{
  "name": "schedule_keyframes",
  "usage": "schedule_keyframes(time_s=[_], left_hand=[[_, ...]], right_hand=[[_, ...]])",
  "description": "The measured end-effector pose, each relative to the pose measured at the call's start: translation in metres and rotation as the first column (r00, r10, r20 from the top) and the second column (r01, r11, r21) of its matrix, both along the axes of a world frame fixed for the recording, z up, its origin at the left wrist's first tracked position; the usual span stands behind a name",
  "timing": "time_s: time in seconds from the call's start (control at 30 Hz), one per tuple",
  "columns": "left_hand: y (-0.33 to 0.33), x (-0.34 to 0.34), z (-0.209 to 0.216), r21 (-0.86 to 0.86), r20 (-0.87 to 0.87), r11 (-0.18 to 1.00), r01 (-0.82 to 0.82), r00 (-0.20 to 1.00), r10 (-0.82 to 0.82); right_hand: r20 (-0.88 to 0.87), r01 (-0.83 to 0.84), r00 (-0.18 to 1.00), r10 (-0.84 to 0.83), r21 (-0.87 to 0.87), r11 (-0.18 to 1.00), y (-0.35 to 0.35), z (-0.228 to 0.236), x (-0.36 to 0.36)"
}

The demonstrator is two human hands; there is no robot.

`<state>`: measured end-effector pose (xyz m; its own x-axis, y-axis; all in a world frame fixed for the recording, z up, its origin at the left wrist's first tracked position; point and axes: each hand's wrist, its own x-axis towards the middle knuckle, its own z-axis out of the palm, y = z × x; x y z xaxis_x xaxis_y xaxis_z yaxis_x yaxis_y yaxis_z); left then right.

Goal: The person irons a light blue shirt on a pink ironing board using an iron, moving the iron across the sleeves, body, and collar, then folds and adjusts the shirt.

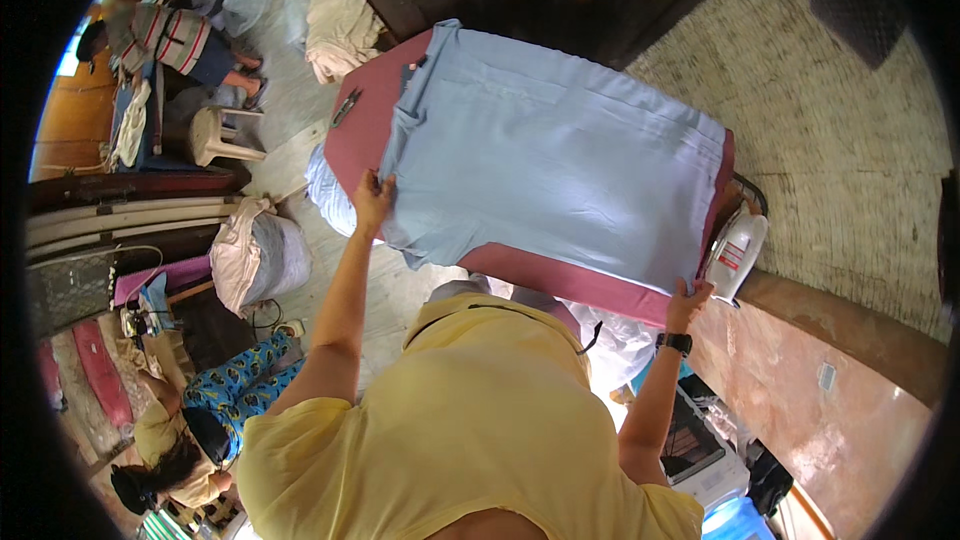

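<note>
Apparently within right grip (688, 304): blue cloth (560, 140) corner

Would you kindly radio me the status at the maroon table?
Left hand gripping light-blue cloth, left edge; right hand, near right corner. Cloth spread across table. Iron right, snips left, both off cloth.

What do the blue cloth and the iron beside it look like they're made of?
The blue cloth looks like matte fabric, possibly cotton, from its soft creases. The iron has a glossy pale shell, perhaps plastic or coated metal, judging by its shine.
</note>
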<state>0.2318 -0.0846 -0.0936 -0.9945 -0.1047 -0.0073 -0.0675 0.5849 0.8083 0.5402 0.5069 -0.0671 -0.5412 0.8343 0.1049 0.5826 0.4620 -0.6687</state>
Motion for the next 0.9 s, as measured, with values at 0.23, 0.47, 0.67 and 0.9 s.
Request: schedule_keyframes(time_s=[0.23,0.47,0.67,0.9], left_hand=[[0.034,-0.066,0.03,-0.192,-0.265,0.975,0.114,0.95,-0.163],[0.01,-0.149,0.028,-0.102,0.122,0.91,0.402,0.913,-0.39],[0.029,-0.17,0.045,0.009,0.196,0.957,0.291,0.938,-0.287],[0.045,-0.204,0.022,-0.156,0.109,0.984,-0.089,0.988,0.107]], right_hand=[[0.238,-0.248,0.96,0.149,0.464,0.851,-0.026,0.037,-0.063],[0.31,-0.456,0.882,0.355,0.373,0.808,-0.057,0.027,-0.141],[0.38,-0.43,0.883,0.276,0.418,0.8,-0.062,0.011,-0.135],[0.378,-0.428,0.885,0.27,0.439,0.79,-0.069,0.007,-0.138]])
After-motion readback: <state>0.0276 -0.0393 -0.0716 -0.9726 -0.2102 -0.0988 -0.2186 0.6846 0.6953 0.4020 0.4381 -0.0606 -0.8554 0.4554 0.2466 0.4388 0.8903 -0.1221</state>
